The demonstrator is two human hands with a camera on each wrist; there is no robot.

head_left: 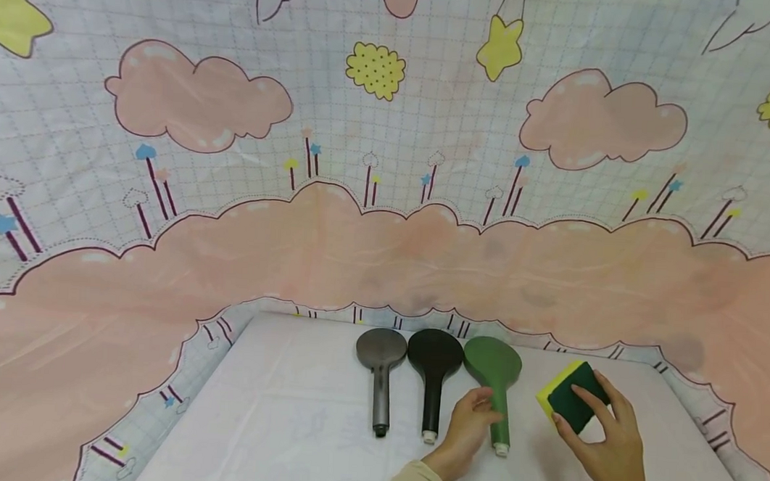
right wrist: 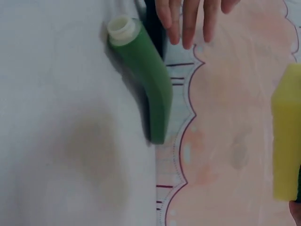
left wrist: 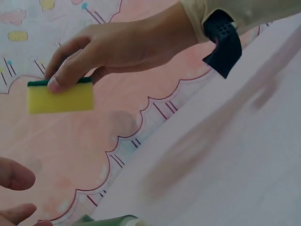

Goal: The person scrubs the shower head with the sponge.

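Observation:
My right hand [head_left: 616, 441] grips a sponge [head_left: 576, 396] between thumb and fingers, up off the table. The sponge has a dark green scouring side and a yellow foam side, plain in the left wrist view [left wrist: 61, 99]. Over the handle of a green shower head [head_left: 492, 362] is my left hand [head_left: 467, 428], its fingers loosely bent and apart with nothing held. In the right wrist view those fingers [right wrist: 188, 21] hang beyond the green handle [right wrist: 153, 84]. Whether they touch it I cannot tell.
Left of the green one lie a black shower head [head_left: 434, 352] and a grey shower head [head_left: 381, 349], in a row with handles toward me. All rest on a white table [head_left: 271, 409]. Behind stands a patterned cloth backdrop [head_left: 384, 255] with clouds and stars.

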